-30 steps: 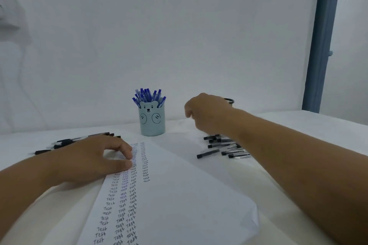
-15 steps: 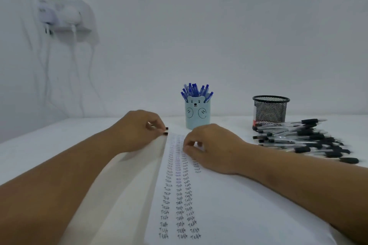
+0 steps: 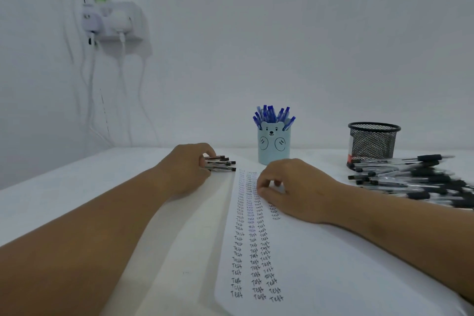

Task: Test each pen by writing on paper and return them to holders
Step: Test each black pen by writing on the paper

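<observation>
My left hand (image 3: 188,169) grips a small bundle of black pens (image 3: 221,163) just left of the paper's top edge; their capped ends stick out to the right. My right hand (image 3: 292,187) rests on the white paper (image 3: 320,269) with its fingers loosely curled and nothing in them. Columns of the word "Test" run down the sheet. A light blue bear holder (image 3: 274,145) full of blue pens stands behind the paper. A black mesh holder (image 3: 372,142) stands at the right, with a heap of black pens (image 3: 415,177) lying in front of it.
The white table (image 3: 77,195) meets a white wall behind. A wall socket with plugged chargers (image 3: 112,23) and hanging cables sits at the upper left.
The view swung left, then steadied. My right hand came back from the pen heap onto the paper. My left hand has gathered the black pens, which now stick out further from its fingers.
</observation>
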Available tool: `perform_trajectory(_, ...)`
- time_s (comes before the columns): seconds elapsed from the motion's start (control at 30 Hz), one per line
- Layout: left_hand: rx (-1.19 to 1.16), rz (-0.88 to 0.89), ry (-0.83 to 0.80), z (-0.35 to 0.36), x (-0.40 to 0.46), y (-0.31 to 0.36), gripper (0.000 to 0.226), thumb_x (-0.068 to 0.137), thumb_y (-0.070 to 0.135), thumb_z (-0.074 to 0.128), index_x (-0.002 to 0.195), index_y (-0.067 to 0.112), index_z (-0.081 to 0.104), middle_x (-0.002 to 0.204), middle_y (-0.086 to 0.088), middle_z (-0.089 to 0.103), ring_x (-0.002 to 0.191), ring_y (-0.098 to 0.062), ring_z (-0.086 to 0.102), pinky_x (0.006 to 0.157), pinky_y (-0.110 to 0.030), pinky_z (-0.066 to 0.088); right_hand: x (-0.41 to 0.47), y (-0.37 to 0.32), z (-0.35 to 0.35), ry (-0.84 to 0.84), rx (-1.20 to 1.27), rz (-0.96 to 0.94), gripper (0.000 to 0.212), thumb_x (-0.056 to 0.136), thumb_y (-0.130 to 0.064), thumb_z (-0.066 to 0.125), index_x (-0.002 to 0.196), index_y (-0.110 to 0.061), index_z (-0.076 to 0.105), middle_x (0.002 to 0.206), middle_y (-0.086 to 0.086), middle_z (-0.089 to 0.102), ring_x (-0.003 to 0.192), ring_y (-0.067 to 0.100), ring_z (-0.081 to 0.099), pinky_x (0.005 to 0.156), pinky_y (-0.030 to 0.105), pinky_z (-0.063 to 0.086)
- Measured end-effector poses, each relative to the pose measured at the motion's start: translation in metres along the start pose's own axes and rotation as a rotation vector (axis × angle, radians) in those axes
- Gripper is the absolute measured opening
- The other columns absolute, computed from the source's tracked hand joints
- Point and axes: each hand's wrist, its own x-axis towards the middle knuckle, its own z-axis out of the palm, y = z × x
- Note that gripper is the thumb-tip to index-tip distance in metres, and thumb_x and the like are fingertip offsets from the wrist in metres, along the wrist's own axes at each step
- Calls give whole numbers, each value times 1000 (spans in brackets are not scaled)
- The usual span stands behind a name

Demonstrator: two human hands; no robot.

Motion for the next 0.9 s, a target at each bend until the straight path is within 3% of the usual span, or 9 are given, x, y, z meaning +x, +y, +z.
perform_trajectory(0.13, 75, -20, 11, 4, 2, -4, 27, 90, 24, 69, 110, 41, 66, 98, 8, 53, 97, -16, 54, 95, -37, 47, 0, -1, -1, -4, 9, -3, 16, 98, -33, 57, 96, -28, 72, 97, -17, 67, 92, 1, 55, 83, 21, 46)
perform_trajectory(0.33, 123, 13, 103, 11, 1, -1, 16, 89, 30, 71, 99, 38, 63, 109, 11, 52, 111, -17, 45, 94, -40, 41, 0, 0, 0, -11, 7, -3, 15, 98, -33, 57, 96, -27, 70, 98, -15, 66, 95, 2, 54, 85, 21, 44)
perform_trajectory(0.53, 130, 125, 1, 16, 2, 6, 31, 97, 33, 62, 125, 43, 57, 122, 18, 54, 116, -15, 42, 99, -39, 33, 1, 1, 0, -8, 7, -12, 14, 97, -33, 57, 96, -27, 70, 98, -14, 66, 93, 3, 53, 84, 20, 42)
perform_trajectory(0.67, 140, 164, 36, 17, 2, 7, 19, 96, 35, 66, 112, 43, 67, 113, 11, 52, 111, -17, 42, 95, -37, 33, 1, 1, 0, -17, 19, -14, 14, 98, -32, 57, 96, -27, 70, 98, -14, 65, 93, 3, 53, 83, 20, 43)
perform_trajectory(0.77, 75, 206, 166, 14, 2, 13, 13, 97, 25, 65, 101, 37, 68, 110, 12, 60, 112, -17, 46, 96, -40, 35, 0, 1, 0, -17, 18, -15, 14, 98, -33, 57, 97, -27, 70, 99, -14, 65, 94, 3, 52, 83, 18, 41)
perform_trajectory(0.83, -101, 245, 296, 6, 1, 22, 17, 100, 16, 58, 97, 30, 65, 101, 14, 65, 94, -11, 54, 86, -35, 42, -1, 1, 0, -13, 19, -16, 14, 98, -33, 57, 97, -27, 70, 99, -14, 65, 94, 2, 53, 84, 19, 43)
perform_trajectory(0.9, -417, 223, 403, -4, -3, 34, 22, 103, 8, 49, 94, 26, 60, 88, 9, 68, 68, -11, 51, 66, -26, 42, -1, 1, 0, -11, 19, -15, 14, 98, -34, 57, 97, -28, 70, 99, -15, 65, 94, 2, 53, 86, 21, 44)
